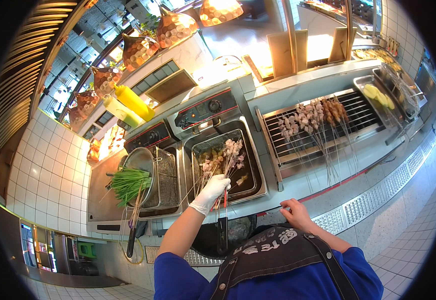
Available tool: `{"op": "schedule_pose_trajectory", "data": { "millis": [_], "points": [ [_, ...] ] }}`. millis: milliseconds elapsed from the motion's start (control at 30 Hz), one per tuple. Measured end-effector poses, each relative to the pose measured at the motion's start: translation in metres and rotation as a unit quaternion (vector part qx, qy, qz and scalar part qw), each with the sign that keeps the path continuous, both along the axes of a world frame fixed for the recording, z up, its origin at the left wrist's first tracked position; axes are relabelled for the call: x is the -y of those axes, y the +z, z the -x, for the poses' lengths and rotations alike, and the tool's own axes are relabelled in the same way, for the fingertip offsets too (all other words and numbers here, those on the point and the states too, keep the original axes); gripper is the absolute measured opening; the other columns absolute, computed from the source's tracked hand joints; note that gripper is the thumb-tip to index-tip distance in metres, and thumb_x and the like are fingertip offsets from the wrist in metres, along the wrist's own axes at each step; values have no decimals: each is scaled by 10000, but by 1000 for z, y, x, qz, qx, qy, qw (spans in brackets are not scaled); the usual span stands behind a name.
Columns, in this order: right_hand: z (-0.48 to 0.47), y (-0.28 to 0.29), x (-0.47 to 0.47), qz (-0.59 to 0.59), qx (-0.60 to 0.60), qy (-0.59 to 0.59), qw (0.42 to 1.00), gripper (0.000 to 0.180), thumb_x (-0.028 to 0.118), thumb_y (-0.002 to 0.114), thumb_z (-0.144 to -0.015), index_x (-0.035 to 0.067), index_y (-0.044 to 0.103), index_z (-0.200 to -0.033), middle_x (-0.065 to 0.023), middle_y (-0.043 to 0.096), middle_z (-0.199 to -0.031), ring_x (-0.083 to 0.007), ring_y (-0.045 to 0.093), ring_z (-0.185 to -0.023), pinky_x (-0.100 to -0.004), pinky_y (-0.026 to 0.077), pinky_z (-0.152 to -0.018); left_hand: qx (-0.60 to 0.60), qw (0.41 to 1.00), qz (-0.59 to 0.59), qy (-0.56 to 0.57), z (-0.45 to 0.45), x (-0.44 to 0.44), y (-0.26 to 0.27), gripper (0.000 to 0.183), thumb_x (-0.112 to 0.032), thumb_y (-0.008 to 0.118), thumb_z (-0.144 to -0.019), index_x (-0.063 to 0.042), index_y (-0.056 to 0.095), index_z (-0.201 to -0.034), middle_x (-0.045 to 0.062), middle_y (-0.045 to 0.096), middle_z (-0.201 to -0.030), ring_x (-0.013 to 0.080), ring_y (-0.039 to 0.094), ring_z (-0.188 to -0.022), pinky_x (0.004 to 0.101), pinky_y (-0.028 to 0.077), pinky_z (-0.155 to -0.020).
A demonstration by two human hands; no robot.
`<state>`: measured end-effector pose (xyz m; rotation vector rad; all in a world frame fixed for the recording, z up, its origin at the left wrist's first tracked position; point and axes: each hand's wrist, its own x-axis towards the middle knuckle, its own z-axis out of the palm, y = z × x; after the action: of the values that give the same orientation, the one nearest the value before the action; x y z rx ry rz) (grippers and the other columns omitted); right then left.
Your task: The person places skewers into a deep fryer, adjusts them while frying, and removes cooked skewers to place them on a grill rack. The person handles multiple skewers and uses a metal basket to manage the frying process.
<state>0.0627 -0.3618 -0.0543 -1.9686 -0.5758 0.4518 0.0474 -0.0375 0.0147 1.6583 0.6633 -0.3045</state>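
Note:
My left hand (215,187), in a white glove, is closed around the sticks of a bunch of meat skewers (233,152) above the fryer basket (199,144). More skewered pieces lie in the dark oil below. My right hand (296,213) is bare, holds nothing and rests by the counter's front edge with its fingers slightly apart. To its upper right, raw meat skewers (309,114) and browner skewers (334,110) lie across a slatted metal rack (289,150), their sticks pointing towards me.
A strainer with green chives (131,183) on sticks sits over the second fryer basket (167,168) at left. Yellow (134,103) and pale green (122,111) squeeze bottles stand behind. Steel trays (379,101) are at right. A black-handled utensil (222,232) juts out before me.

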Motion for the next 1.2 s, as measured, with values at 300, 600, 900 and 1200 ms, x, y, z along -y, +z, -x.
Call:
{"op": "schedule_pose_trajectory", "data": {
  "millis": [300, 600, 900, 1200],
  "points": [
    [-1, -16, 5, 8, 64, 9, 998, 245, 181, 657, -843, 37, 651, -1042, -120, 626, -928, -239, 624, -678, -339, 501, -643, -30, 973, -199, -115, -13, -10, -27, 234, -191, 536, -832, 29, 611, -862, 148, 658, -789, 239, 622, -722, 353, 481, -674],
    [-1, -14, 5, 17, 72, 26, 997, 248, 180, 653, -843, 40, 647, -1048, -116, 625, -925, -240, 626, -692, -335, 503, -658, -57, 911, -352, -209, -9, -11, -9, 387, -267, 498, -842, 10, 633, -1075, 243, 653, -1055, 381, 626, -1004, 418, 476, -899],
    [-13, 7, -27, -13, 73, 45, 996, 288, 178, 625, -895, 11, 596, -1128, -109, 641, -919, -186, 624, -686, -318, 501, -635, 13, 910, -369, -189, 1, -2, -13, 467, -348, 542, -853, 38, 570, -1114, 281, 639, -1032, 409, 617, -994, 454, 474, -875],
    [-7, 42, -86, -83, -108, 132, 982, 248, 128, 585, -912, -2, 592, -1122, -69, 661, -793, -114, 586, -596, -277, 486, -563, 9, 910, -373, -180, 2, 9, -13, 483, -379, 604, -828, 37, 580, -1071, 271, 649, -976, 406, 625, -965, 455, 479, -845]
  ]
}}
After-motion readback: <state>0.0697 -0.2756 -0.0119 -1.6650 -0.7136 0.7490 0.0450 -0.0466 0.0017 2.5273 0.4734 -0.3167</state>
